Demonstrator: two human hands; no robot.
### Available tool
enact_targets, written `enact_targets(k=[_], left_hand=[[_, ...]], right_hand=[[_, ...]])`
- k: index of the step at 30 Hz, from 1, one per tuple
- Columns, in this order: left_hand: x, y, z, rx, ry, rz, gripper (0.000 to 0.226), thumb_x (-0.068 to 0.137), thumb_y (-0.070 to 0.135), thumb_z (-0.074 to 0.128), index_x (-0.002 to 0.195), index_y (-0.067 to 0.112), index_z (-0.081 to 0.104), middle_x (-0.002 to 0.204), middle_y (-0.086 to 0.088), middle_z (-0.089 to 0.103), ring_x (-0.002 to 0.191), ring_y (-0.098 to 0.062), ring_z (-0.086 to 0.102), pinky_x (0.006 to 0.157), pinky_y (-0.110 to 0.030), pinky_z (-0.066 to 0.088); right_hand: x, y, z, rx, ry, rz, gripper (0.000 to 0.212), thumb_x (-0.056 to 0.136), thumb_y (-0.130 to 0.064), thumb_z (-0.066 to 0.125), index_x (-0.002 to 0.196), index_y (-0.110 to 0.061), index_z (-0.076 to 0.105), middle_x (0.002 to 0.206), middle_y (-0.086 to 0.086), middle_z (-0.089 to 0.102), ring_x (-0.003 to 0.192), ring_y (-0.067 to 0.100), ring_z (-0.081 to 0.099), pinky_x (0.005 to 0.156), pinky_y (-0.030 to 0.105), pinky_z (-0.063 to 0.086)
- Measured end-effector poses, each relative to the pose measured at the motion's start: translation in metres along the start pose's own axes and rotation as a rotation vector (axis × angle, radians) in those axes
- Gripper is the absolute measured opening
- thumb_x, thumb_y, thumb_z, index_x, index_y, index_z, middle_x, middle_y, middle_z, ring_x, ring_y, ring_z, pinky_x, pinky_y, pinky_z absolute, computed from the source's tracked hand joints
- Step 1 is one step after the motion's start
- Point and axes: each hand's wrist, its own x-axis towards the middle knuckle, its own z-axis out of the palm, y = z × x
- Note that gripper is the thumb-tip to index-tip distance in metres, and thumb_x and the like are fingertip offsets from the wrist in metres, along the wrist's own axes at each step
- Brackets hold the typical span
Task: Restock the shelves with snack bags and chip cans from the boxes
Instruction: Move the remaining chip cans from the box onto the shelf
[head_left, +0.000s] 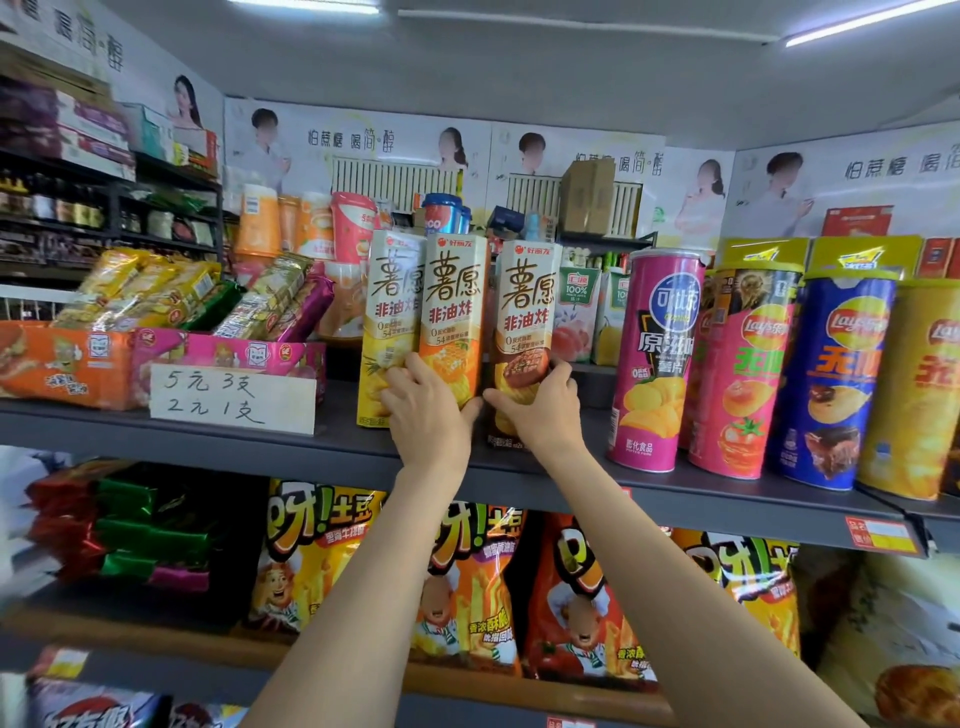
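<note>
1. The dark grey shelf (208, 441) runs across at about head height, with another shelf below it holding large snack bags (467, 587) standing upright.
2. Three tall chip boxes stand side by side on the upper shelf: a yellow box (387, 312), an orange box (454, 312) touching it, and a brown box (524, 312) just to the right with a narrow gap.
3. The left hand (426, 410) grips the foot of the orange box, fingers curled round its front and thumb on the right side.
4. The right hand (540, 410) holds the lower part of the brown box, fingers wrapped round its front.
5. To the right stand round chip cans: a pink can (657, 358), then a blue can (831, 384).
6. To the left, open display cartons (228, 358) of wrapped snack bars sit behind a handwritten price card (234, 397).
7. The wall behind carries white posters (363, 145); a ceiling strip light (872, 23) is lit.
</note>
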Motion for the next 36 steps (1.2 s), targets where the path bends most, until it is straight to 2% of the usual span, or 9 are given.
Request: enact_targets(k=[3, 6, 7, 9, 13, 16, 20, 24, 36], left_hand=[[-0.003, -0.005, -0.002, -0.026, 0.018, 0.023, 0.086, 0.08, 0.04, 0.069, 0.14, 0.004, 0.019, 0.139, -0.018, 0.03, 0.127, -0.034, 0.032, 0.099, -0.037, 0.037], [-0.002, -0.02, -0.012, -0.062, 0.169, 0.116, 0.076, 0.084, 0.042, 0.063, 0.139, 0.003, 0.027, 0.136, -0.019, 0.036, 0.123, -0.034, 0.037, 0.099, -0.039, 0.036], [0.002, -0.027, -0.016, -0.072, 0.248, 0.15, 0.068, 0.087, 0.039, 0.06, 0.136, 0.002, 0.032, 0.133, -0.02, 0.04, 0.12, -0.034, 0.04, 0.097, -0.039, 0.037], [0.015, -0.039, -0.024, -0.079, 0.338, 0.16, 0.053, 0.091, 0.028, 0.056, 0.133, 0.001, 0.037, 0.13, -0.021, 0.042, 0.117, -0.034, 0.042, 0.095, -0.039, 0.036], [0.033, -0.048, -0.019, -0.022, 0.225, 0.11, 0.061, 0.091, 0.023, 0.056, 0.139, 0.001, 0.026, 0.135, -0.023, 0.035, 0.122, -0.036, 0.036, 0.099, -0.04, 0.034], [0.036, -0.046, -0.01, -0.036, 0.163, 0.101, 0.072, 0.089, 0.022, 0.059, 0.144, 0.003, 0.017, 0.138, -0.022, 0.031, 0.124, -0.035, 0.035, 0.099, -0.04, 0.035], [0.049, -0.049, -0.008, 0.012, 0.099, 0.071, 0.087, 0.086, 0.03, 0.064, 0.147, 0.003, 0.008, 0.14, -0.022, 0.028, 0.125, -0.037, 0.035, 0.101, -0.04, 0.034], [0.057, -0.048, -0.012, 0.105, 0.057, 0.064, 0.099, 0.082, 0.036, 0.068, 0.147, 0.003, 0.001, 0.142, -0.023, 0.026, 0.126, -0.038, 0.034, 0.101, -0.042, 0.034], [0.053, -0.045, -0.016, 0.087, -0.012, 0.05, 0.096, 0.087, 0.027, 0.064, 0.146, 0.0, -0.008, 0.14, -0.025, 0.028, 0.127, -0.039, 0.033, 0.101, -0.043, 0.035]], right_hand=[[-0.01, -0.003, 0.002, -0.047, 0.149, -0.077, 0.081, 0.079, -0.032, 0.073, 0.137, -0.002, 0.026, 0.137, 0.018, 0.031, 0.126, 0.035, 0.034, 0.103, 0.038, 0.032], [-0.026, -0.015, 0.002, -0.07, 0.382, -0.371, 0.065, 0.082, -0.023, 0.07, 0.133, 0.0, 0.037, 0.134, 0.019, 0.035, 0.122, 0.03, 0.035, 0.096, 0.018, 0.025], [-0.028, -0.022, 0.003, -0.087, 0.403, -0.454, 0.06, 0.083, -0.021, 0.07, 0.13, 0.002, 0.04, 0.131, 0.019, 0.038, 0.121, 0.029, 0.036, 0.094, 0.015, 0.023], [-0.03, -0.034, 0.009, -0.145, 0.354, -0.524, 0.058, 0.084, -0.023, 0.068, 0.13, 0.0, 0.04, 0.129, 0.016, 0.042, 0.12, 0.027, 0.04, 0.091, 0.017, 0.03], [-0.038, -0.041, 0.029, -0.332, 0.204, -0.415, 0.062, 0.089, -0.038, 0.058, 0.136, -0.009, 0.029, 0.131, 0.006, 0.041, 0.111, 0.023, 0.053, 0.066, 0.023, 0.04], [-0.042, -0.033, 0.042, -0.473, 0.162, -0.363, 0.07, 0.09, -0.042, 0.055, 0.141, -0.007, 0.021, 0.129, 0.008, 0.039, 0.101, 0.026, 0.058, 0.06, 0.027, 0.04], [-0.038, -0.028, 0.046, -0.527, 0.124, -0.326, 0.075, 0.092, -0.04, 0.054, 0.145, -0.007, 0.012, 0.128, 0.01, 0.041, 0.099, 0.03, 0.061, 0.061, 0.029, 0.039], [-0.035, -0.028, 0.045, -0.54, 0.112, -0.335, 0.077, 0.093, -0.037, 0.053, 0.147, -0.009, 0.006, 0.128, 0.013, 0.043, 0.099, 0.03, 0.061, 0.065, 0.03, 0.045], [-0.035, -0.024, 0.049, -0.541, 0.117, -0.331, 0.074, 0.093, -0.033, 0.054, 0.147, -0.011, 0.008, 0.137, 0.013, 0.033, 0.093, 0.03, 0.062, 0.068, 0.034, 0.051]])
